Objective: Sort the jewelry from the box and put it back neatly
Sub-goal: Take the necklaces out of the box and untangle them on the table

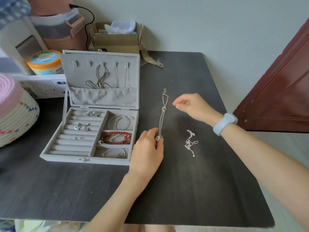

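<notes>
A grey velvet jewelry box (66, 153) stands open on the left of the dark table (200, 190). Its ring rolls hold several silver rings (81, 127). The side compartments hold hoop earrings (121, 123), a red bead bracelet (117, 138) and a thin silver bracelet (113, 153). Cords and chains hang from hooks in the lid (103, 77). A long silver necklace (163, 113) lies stretched out right of the box. My left hand (147, 151) pinches its pendant end. My right hand (192, 106) hovers beside its upper part, fingers loosely curled, holding nothing. A second silver chain (190, 142) lies bunched further right.
A cardboard box (115, 37), pink containers (58, 25), an orange-rimmed jar (45, 61) and a woven basket (16, 118) crowd the back and left. A dark red door (284, 81) stands at the right. My right wrist wears a pale blue band (224, 123).
</notes>
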